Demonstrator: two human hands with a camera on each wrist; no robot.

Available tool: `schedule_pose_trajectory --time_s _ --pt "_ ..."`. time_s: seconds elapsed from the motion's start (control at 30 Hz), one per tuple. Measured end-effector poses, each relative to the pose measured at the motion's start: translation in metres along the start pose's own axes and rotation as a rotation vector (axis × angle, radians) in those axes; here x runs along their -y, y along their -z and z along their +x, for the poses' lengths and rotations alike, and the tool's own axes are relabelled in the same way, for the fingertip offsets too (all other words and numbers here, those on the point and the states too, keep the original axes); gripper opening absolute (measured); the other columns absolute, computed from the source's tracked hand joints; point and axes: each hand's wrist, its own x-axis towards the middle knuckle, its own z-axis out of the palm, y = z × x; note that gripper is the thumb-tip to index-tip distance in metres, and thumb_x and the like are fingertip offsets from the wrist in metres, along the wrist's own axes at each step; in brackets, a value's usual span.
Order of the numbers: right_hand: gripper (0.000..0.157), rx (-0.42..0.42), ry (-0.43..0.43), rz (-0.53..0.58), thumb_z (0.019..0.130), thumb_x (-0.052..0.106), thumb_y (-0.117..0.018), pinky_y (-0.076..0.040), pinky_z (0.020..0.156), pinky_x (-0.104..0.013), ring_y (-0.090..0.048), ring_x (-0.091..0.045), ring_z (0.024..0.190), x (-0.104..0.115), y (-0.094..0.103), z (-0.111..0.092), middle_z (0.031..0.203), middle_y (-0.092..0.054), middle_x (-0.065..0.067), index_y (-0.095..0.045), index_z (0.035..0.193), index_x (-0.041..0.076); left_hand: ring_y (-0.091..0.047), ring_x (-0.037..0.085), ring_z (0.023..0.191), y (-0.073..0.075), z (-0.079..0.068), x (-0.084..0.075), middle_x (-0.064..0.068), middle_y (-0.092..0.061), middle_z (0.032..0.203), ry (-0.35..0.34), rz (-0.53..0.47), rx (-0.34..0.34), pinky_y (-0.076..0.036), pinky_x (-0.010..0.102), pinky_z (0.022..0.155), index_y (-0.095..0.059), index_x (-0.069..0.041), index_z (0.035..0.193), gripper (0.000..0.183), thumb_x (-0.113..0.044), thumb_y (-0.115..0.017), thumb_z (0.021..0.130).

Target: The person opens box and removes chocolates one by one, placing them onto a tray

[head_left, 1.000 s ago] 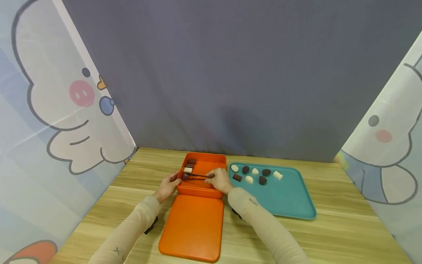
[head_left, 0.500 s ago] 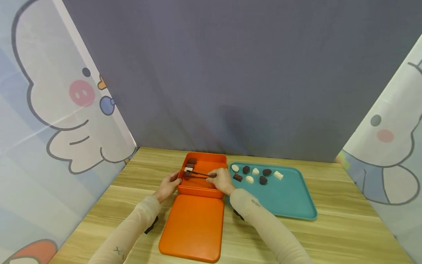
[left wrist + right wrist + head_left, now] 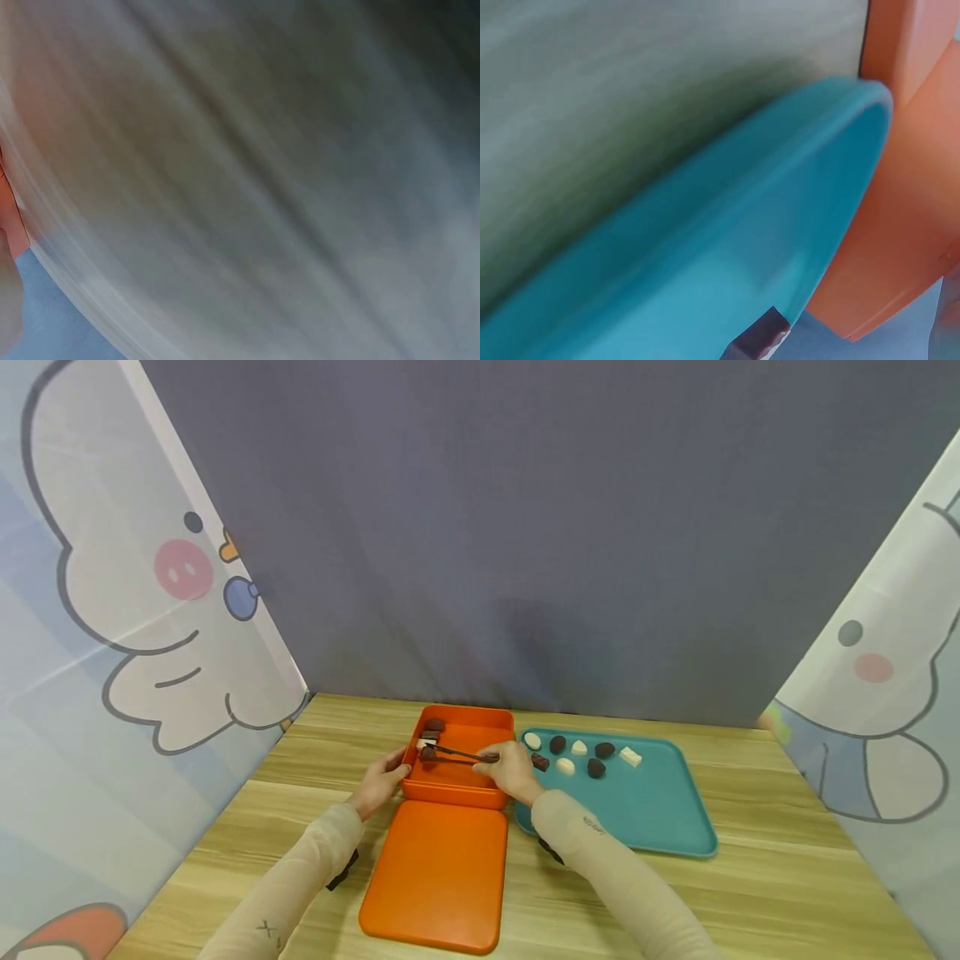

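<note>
In the head view my right hand (image 3: 513,770) grips a pair of dark tongs (image 3: 461,756) that reach leftward into an orange box (image 3: 457,795). The two arms of the tongs stand a little apart, with their tips around a dark chocolate (image 3: 428,754) by the box's left wall. Just behind it, a white chocolate (image 3: 425,743) is partly covered by the upper arm. Further back sit dark chocolates (image 3: 434,725) in the same row. My left hand (image 3: 380,781) rests against the box's left side, its thumb at the front corner.
Right of the box lies a teal tray (image 3: 645,827) bearing several dark and white chocolates (image 3: 596,768). An orange lid (image 3: 435,877) lies flat in front of the box. A grey cloth wall (image 3: 525,568) rises behind the wooden table (image 3: 787,860). The left wrist view is mostly blurred sleeve.
My right hand has shifted slightly right with the tongs, whose arms have spread and whose upper tip now crosses the white chocolate. The left hand stays at the box.
</note>
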Motion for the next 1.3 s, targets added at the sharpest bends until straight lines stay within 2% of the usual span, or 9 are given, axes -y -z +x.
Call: schedule_pose_trajectory --time_s 0.5,0.67,0.83,1.13,1.3 --pt "0.022 -0.006 -0.003 0.067 0.078 0.018 -0.073 -0.054 0.070 -0.027 -0.065 -0.018 0.086 0.000 0.021 -0.010 0.097 -0.070 -0.006 -0.072 0.099 0.010 -0.037 0.037 0.129 0.000 0.002 0.004 0.024 -0.033 0.143 -0.003 0.002 0.000 -0.035 0.046 0.105 -0.027 0.000 0.144 0.050 -0.007 -0.041 0.097" --pt "0.021 -0.028 -0.006 0.072 0.078 0.018 -0.073 -0.053 0.063 -0.026 -0.064 -0.018 0.078 -0.001 0.034 -0.014 0.096 -0.069 -0.007 -0.073 0.097 0.010 -0.036 0.037 0.129 0.000 0.002 0.004 0.025 -0.032 0.143 -0.011 0.009 0.000 -0.035 0.046 0.105 -0.026 0.000 0.144 0.050 -0.008 -0.042 0.097" --pt "0.019 -0.034 -0.059 0.082 0.077 0.021 -0.074 -0.049 0.055 -0.027 -0.061 -0.017 0.070 -0.002 0.047 -0.016 0.092 -0.068 -0.002 -0.074 0.094 0.015 -0.035 0.036 0.130 0.002 0.001 0.004 0.024 -0.031 0.144 0.003 0.009 -0.003 -0.034 0.046 0.106 -0.025 -0.001 0.144 0.051 -0.008 -0.042 0.097" --pt "0.019 -0.074 -0.046 0.081 0.076 0.019 -0.074 -0.052 0.059 -0.027 -0.062 -0.012 0.073 -0.006 0.064 -0.025 0.092 -0.070 -0.003 -0.074 0.094 0.012 -0.034 0.038 0.131 0.003 0.002 0.003 0.025 -0.030 0.144 -0.001 0.022 0.007 -0.033 0.048 0.106 -0.024 0.001 0.144 0.051 -0.007 -0.041 0.097" --pt "0.021 -0.076 -0.034 0.061 0.076 0.019 -0.074 -0.053 0.061 -0.026 -0.064 -0.015 0.078 -0.007 0.075 -0.035 0.098 -0.069 -0.005 -0.074 0.095 0.011 -0.033 0.037 0.131 0.003 0.002 0.003 0.025 -0.030 0.145 -0.001 0.026 0.015 -0.033 0.047 0.106 -0.024 0.002 0.144 0.051 -0.007 -0.042 0.097"
